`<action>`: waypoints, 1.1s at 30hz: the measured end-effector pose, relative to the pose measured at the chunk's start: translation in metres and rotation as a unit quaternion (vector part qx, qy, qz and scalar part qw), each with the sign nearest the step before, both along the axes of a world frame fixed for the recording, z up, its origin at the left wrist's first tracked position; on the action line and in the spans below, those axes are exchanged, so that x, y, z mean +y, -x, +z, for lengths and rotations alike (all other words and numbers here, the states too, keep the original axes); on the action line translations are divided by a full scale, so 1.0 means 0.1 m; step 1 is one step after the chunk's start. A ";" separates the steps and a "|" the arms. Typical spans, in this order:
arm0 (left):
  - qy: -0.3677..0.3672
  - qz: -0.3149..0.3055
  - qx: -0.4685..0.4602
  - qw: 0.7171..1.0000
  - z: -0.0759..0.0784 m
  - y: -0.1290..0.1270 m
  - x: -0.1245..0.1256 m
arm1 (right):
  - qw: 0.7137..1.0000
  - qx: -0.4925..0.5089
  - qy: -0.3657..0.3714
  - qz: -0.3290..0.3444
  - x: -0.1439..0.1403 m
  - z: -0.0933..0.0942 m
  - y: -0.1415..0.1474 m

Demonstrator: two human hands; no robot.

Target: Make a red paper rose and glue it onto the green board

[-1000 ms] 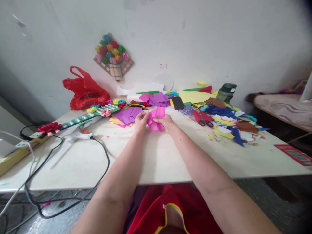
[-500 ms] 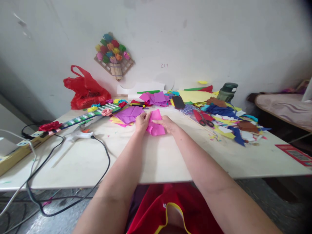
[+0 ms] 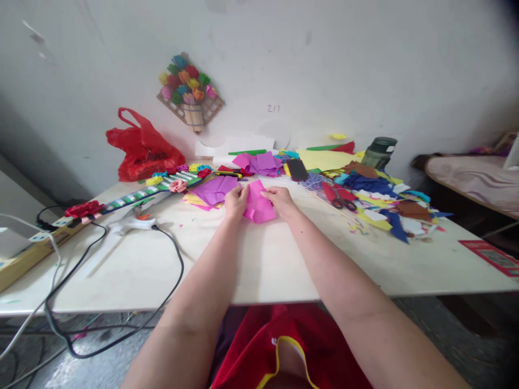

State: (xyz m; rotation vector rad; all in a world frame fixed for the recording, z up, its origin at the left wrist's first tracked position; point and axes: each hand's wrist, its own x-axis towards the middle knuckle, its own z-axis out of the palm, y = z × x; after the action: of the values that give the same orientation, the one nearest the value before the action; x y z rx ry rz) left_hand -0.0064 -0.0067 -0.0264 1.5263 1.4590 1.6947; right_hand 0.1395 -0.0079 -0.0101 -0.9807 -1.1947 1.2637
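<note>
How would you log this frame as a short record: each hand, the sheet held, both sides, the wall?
Left hand: grips the pink sheet at its left edge
Right hand: pinches its right edge, toward the top
Sheet state: creased
Left side: white glue gun, purple sheets, red bag
Right side: phone, scissors, coloured scraps, green bottle
Wall: colourful flower decoration

Red bag (image 3: pixel 141 154), dark phone (image 3: pixel 298 169), green-lidded bottle (image 3: pixel 378 154)
</note>
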 end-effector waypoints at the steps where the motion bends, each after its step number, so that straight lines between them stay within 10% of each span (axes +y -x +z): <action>1: -0.001 0.003 0.004 1.000 0.00 0.00 0.00 | 1.000 -0.001 -0.001 -0.003 0.00 0.00 0.00; 33: -0.017 -0.028 0.078 0.996 0.00 -0.11 -0.03 | 0.986 -0.113 -0.090 -0.089 0.14 -0.18 0.11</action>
State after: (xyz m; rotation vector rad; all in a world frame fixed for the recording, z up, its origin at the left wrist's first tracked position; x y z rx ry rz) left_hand 0.0048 -0.0095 -0.0266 1.7364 1.4548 1.6060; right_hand 0.1283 0.0065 -0.0282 -1.0897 -1.3379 0.9049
